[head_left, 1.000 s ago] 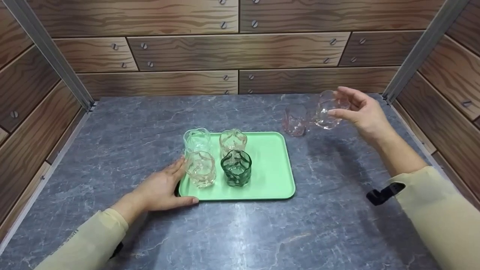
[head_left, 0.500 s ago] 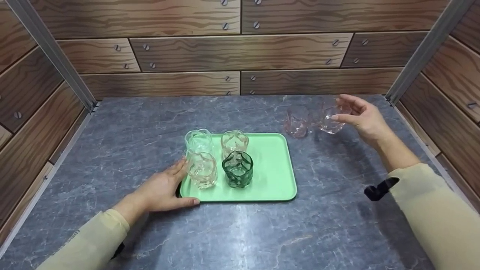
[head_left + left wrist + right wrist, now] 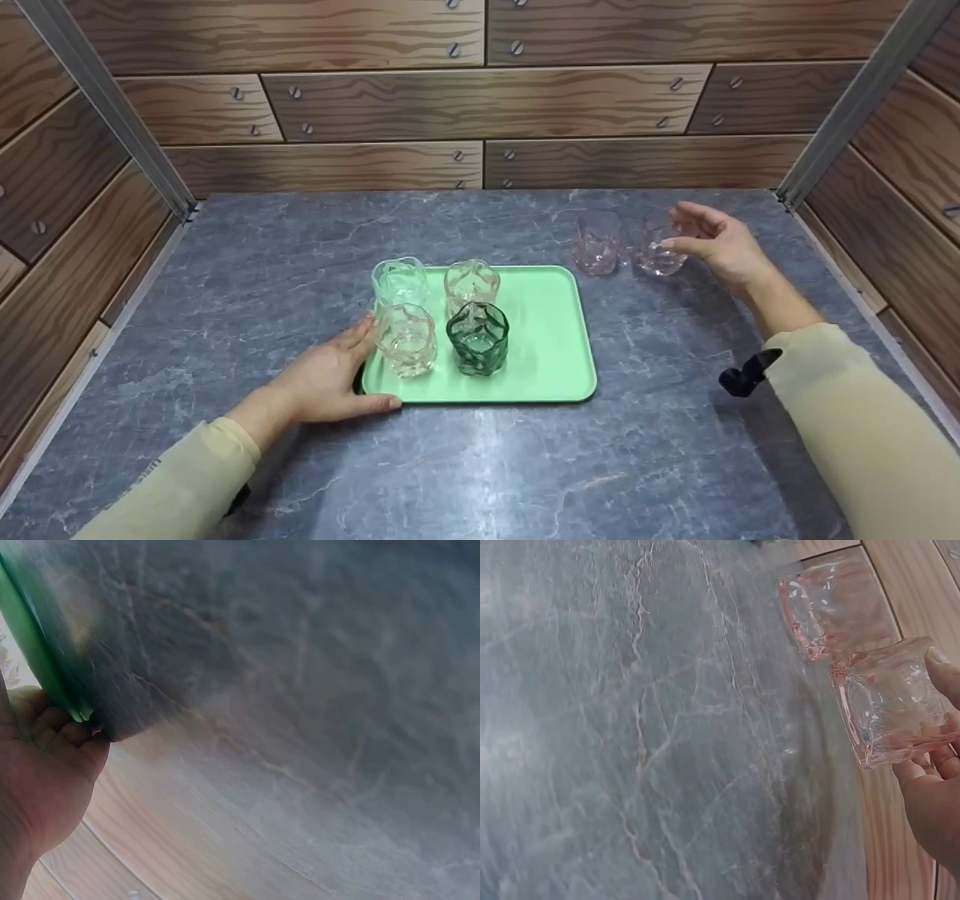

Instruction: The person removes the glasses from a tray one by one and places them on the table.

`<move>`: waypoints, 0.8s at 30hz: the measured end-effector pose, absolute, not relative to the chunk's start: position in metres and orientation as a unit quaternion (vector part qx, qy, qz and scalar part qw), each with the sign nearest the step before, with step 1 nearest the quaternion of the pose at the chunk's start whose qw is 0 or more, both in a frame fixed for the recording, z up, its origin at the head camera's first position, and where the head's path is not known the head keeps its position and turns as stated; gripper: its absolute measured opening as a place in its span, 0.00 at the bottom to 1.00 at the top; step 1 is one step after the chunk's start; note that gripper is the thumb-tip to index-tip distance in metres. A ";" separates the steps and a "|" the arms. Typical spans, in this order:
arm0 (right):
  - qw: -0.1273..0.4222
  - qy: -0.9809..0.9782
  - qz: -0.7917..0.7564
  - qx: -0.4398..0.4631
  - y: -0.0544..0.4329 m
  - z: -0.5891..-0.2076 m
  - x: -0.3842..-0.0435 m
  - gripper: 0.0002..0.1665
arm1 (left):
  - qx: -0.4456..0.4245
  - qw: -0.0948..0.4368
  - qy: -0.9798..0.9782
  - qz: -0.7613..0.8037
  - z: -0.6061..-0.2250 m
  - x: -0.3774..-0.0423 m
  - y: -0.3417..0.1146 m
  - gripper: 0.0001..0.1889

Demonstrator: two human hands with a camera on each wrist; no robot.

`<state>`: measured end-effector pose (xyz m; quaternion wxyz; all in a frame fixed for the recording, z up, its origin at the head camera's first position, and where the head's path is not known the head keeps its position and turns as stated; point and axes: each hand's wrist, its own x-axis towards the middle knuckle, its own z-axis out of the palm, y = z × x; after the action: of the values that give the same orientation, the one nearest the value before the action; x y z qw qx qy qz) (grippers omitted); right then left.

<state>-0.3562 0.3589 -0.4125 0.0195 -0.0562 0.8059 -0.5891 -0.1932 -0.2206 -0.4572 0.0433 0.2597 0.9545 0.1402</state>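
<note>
My right hand (image 3: pixel 727 247) holds a clear pinkish drinking glass (image 3: pixel 658 259) upright, thumb on the near side and fingers behind. In the right wrist view this glass (image 3: pixel 889 705) is between thumb and fingers; I cannot tell if its base touches the table. Beside it stands another pink glass (image 3: pixel 598 251). My left hand (image 3: pixel 326 382) rests against the near left corner of a green tray (image 3: pixel 540 330), thumb at the front rim, fingers along the left side. On the tray stand a dark green glass (image 3: pixel 478 341), a clear glass (image 3: pixel 407 345), a pale green glass (image 3: pixel 400 283) and a pinkish glass (image 3: pixel 472 283).
The grey marbled table (image 3: pixel 262 240) runs back to a wood-patterned wall (image 3: pixel 480 105). Similar walls close off both sides, with metal posts (image 3: pixel 829 105) at the far corners.
My right hand has lowered the pinkish glass towards the table, close beside the other pink glass. The left hand and the tray keep their place; the view has shifted slightly.
</note>
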 end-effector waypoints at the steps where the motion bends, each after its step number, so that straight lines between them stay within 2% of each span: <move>1: 0.021 0.808 -0.586 -0.055 0.359 -0.414 -0.357 0.50 | 0.259 0.044 0.955 0.140 -0.457 -0.193 -0.221 0.64; 9: 0.023 0.782 -0.621 -0.052 0.357 -0.420 -0.359 0.49 | 0.258 0.046 0.955 0.141 -0.457 -0.193 -0.221 0.64; 24: 0.041 0.802 -0.592 -0.065 0.356 -0.429 -0.364 0.49 | 0.251 0.053 0.956 0.145 -0.457 -0.193 -0.221 0.64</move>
<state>-0.3645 0.3562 -0.4288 0.0406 -0.0646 0.8025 -0.5918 -0.1928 -0.2208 -0.4569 0.0525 0.2512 0.9556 0.1446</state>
